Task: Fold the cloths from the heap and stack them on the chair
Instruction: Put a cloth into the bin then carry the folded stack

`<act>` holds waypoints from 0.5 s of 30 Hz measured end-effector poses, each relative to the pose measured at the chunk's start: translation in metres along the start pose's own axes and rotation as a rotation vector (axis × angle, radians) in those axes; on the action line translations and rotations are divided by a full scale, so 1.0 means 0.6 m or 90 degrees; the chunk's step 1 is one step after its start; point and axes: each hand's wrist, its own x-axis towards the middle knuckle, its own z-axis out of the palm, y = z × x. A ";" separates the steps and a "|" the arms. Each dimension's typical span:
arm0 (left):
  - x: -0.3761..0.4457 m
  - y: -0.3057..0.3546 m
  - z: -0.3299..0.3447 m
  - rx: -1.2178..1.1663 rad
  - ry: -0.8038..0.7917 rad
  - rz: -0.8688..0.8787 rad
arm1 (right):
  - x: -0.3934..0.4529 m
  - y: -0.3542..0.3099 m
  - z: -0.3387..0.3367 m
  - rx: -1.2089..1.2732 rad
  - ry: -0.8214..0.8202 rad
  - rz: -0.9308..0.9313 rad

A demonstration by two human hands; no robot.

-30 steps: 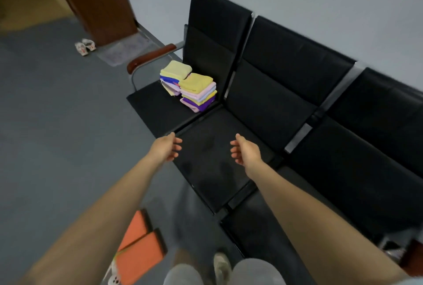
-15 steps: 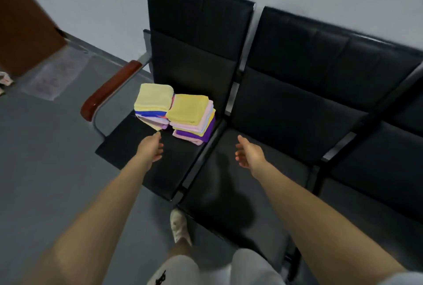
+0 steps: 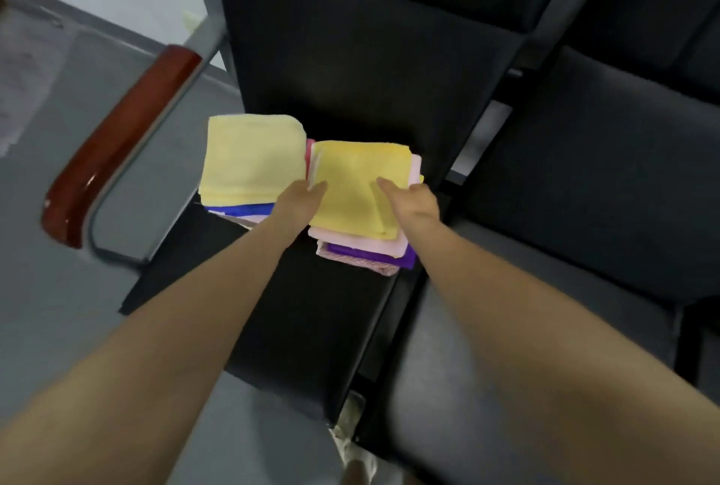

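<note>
Both hands had hold of the right-hand stack of folded cloths [image 3: 360, 208]: the left hand [image 3: 302, 198] took its near left corner, thumb lying on the yellow top cloth [image 3: 356, 182] and the other fingers hidden below, while the right hand [image 3: 415, 202] took the near right edge, thumb likewise on top and fingers tucked out of sight round the side, so each grip looked to be pinching the pile, though how many layers I could not tell. Under the yellow top lay pink and purple cloths. Just beside it, at nine o'clock and touching, sat a second stack [image 3: 251, 161] topped by a paler yellow cloth with a blue one showing beneath. Both piles rested toward the back of the black chair seat [image 3: 296, 309]. At nine o'clock from the stacks stood the reddish wooden armrest [image 3: 117, 141], and at three o'clock the next black seat [image 3: 584, 180]. Grey floor [image 3: 58, 289] lay beyond the armrest.
</note>
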 end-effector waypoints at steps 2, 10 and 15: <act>0.051 0.013 0.032 0.043 -0.001 0.037 | 0.057 0.012 0.044 -0.021 0.019 0.038; 0.129 -0.020 0.110 0.081 -0.001 -0.005 | 0.125 0.111 0.035 0.088 -0.039 0.066; 0.129 -0.047 0.140 0.072 0.066 0.007 | 0.145 0.140 0.031 0.120 -0.083 0.077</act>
